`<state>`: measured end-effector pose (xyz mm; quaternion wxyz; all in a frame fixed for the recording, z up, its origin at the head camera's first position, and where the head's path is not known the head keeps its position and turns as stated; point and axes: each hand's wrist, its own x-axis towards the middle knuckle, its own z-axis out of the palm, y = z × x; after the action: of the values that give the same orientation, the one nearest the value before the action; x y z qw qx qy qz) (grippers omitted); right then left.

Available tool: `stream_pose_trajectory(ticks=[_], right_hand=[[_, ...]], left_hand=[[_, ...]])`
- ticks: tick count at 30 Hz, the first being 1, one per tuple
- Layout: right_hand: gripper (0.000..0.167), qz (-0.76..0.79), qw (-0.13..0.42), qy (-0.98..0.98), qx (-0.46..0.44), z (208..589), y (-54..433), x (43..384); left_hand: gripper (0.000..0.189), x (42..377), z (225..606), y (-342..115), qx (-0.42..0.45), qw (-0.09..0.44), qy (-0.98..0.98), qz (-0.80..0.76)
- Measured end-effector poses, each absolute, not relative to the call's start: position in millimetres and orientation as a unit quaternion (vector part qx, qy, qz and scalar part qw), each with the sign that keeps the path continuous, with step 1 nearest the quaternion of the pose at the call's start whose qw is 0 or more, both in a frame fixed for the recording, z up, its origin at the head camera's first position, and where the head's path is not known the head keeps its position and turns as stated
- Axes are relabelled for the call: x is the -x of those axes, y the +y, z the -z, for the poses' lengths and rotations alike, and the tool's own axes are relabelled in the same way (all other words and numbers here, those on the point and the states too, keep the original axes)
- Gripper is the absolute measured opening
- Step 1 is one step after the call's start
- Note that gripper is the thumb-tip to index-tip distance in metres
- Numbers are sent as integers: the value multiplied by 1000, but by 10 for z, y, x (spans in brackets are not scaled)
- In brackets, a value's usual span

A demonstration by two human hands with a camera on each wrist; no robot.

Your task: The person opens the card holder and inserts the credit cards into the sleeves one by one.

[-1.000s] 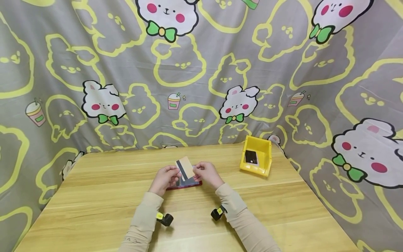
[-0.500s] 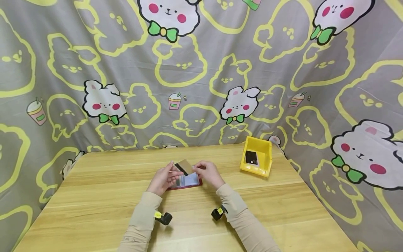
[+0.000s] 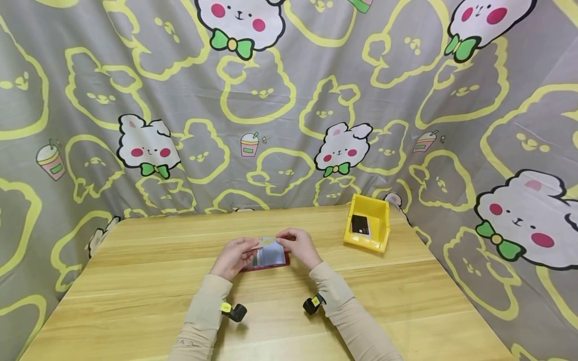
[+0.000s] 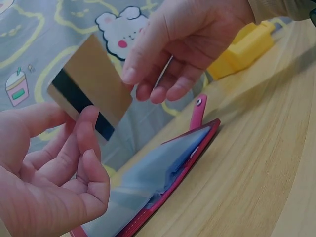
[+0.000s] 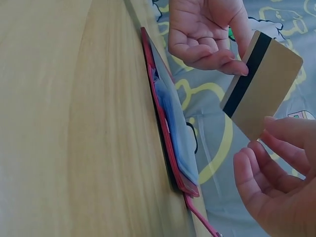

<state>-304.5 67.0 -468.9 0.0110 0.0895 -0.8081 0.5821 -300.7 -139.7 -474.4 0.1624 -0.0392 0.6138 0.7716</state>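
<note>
A gold bank card (image 4: 98,64) with a dark magnetic stripe is up above the table, between both hands. My left hand (image 3: 232,255) pinches its striped side between thumb and fingers. At the opposite corner my right hand (image 3: 298,245) pinches the card with thumb and forefinger, as the right wrist view shows. From the head the card (image 3: 267,241) looks foreshortened and tilted. Below it an opened red card holder (image 5: 173,123) with clear plastic sleeves lies on the table, its snap strap (image 4: 198,111) sticking out. The left hand covers part of the holder in the head view.
A yellow bin (image 3: 367,243) stands at the back right of the wooden table (image 3: 149,281), with a black card (image 3: 360,225) and something pale under it inside. A patterned grey curtain (image 3: 275,195) hangs behind and at the sides.
The card has tilted, so its striped face no longer shows broadly to the head view. My left fingers shifted on it. More of the holder's sleeves shows. The bin stayed put.
</note>
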Motion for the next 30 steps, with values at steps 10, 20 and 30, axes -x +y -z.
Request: stream_pose_trajectory(ticks=[10, 20, 30], right_hand=[[14, -582, 25, -808, -93, 4732, 646, 3061], [16, -606, 28, -791, -79, 4322, 586, 2747], [15, -669, -24, -741, -43, 4482, 608, 2921]], left_hand=[[22, 3019, 4758, -1364, 51, 141, 638, -755], [34, 2986, 4705, -1338, 34, 137, 663, -735], [25, 3000, 4739, -1319, 29, 117, 661, -740]])
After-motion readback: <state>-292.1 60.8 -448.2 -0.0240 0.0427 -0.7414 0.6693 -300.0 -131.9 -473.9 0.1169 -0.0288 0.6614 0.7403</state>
